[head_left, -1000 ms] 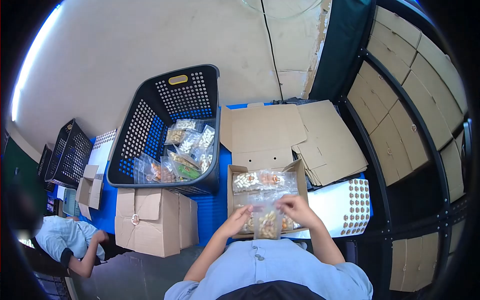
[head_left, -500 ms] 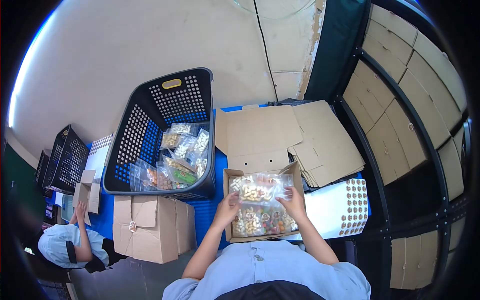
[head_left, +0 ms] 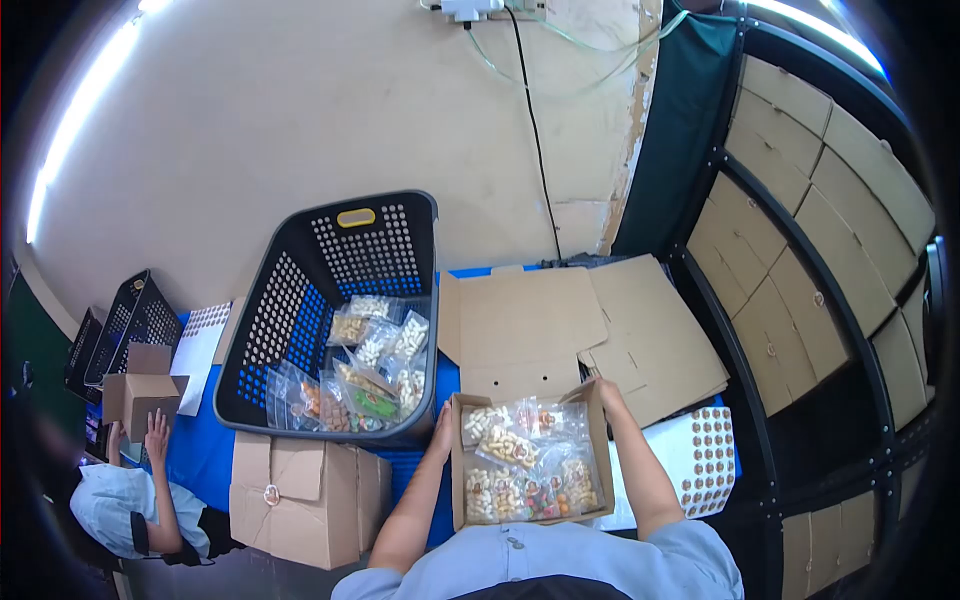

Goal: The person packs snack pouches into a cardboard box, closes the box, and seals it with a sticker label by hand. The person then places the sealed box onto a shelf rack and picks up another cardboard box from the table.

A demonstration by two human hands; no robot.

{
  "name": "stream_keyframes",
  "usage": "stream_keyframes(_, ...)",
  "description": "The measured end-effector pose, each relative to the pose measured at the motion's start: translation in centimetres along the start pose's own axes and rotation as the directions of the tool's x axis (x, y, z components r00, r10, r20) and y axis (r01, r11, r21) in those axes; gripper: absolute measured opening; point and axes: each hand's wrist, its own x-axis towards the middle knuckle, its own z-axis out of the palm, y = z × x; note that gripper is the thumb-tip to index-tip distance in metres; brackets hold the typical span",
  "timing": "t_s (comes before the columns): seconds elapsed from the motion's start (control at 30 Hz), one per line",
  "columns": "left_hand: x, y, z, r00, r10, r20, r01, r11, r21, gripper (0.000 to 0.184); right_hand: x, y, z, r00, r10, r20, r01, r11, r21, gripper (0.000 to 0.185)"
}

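Observation:
An open cardboard box (head_left: 458, 470) lies in front of my body, its lid folded back toward the wall. Clear plastic bags of nuts and colourful sweets (head_left: 530, 490) fill it, with one bag of pale nuts (head_left: 508, 446) resting at an angle on top. My left hand (head_left: 443, 432) presses along the outside of the box's left wall. At the far right corner, my right hand (head_left: 607, 396) grips the right wall, fingers over the rim. The box is held between both hands.
A black perforated basket (head_left: 330, 432) with more filled bags stands at left, behind a closed carton (head_left: 300, 500). Flat cardboard blanks (head_left: 660, 330) and a sticker sheet (head_left: 650, 470) lie right. Shelves of boxes (head_left: 790, 310) line the right. A co-worker (head_left: 140, 510) handles another box (head_left: 148, 400).
The bag of pale nuts has left my hands and now lies in the box. My hands have moved out to its side walls. The view has tilted up; the co-worker's box has shifted.

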Motion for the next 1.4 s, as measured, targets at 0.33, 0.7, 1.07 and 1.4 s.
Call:
stream_keyframes(0.33, 5.4, -1.8, 0.0, 0.982, -0.174, -0.080, 0.131, 0.916, -0.378, 0.059, -1.8, -6.8, 4.1, 0.971, 0.099, 0.217, -0.166, 0.933, 0.319, 0.063)
stream_keyframes(0.7, 4.9, 0.6, 2.5, 0.963, 0.102, -0.248, -0.102, 0.995, 0.015, 0.059, -2.6, -4.6, 1.8, 0.996, -0.026, 0.080, 0.016, 0.993, 0.120, 0.072)
stream_keyframes(1.07, 5.1, 2.6, 6.7, 0.920, 0.393, 0.003, -0.386, 0.903, 0.188, 0.046, -8.0, -3.9, -2.8, 0.997, -0.016, -0.070, 0.021, 0.997, 0.079, 0.065)
stream_keyframes(1.4, 0.3, 3.0, 4.6, 0.921, 0.331, 0.204, -0.387, 0.831, 0.400, 0.046, -13.7, -4.6, -5.2, 0.926, -0.313, -0.210, 0.343, 0.930, 0.129, 0.059)
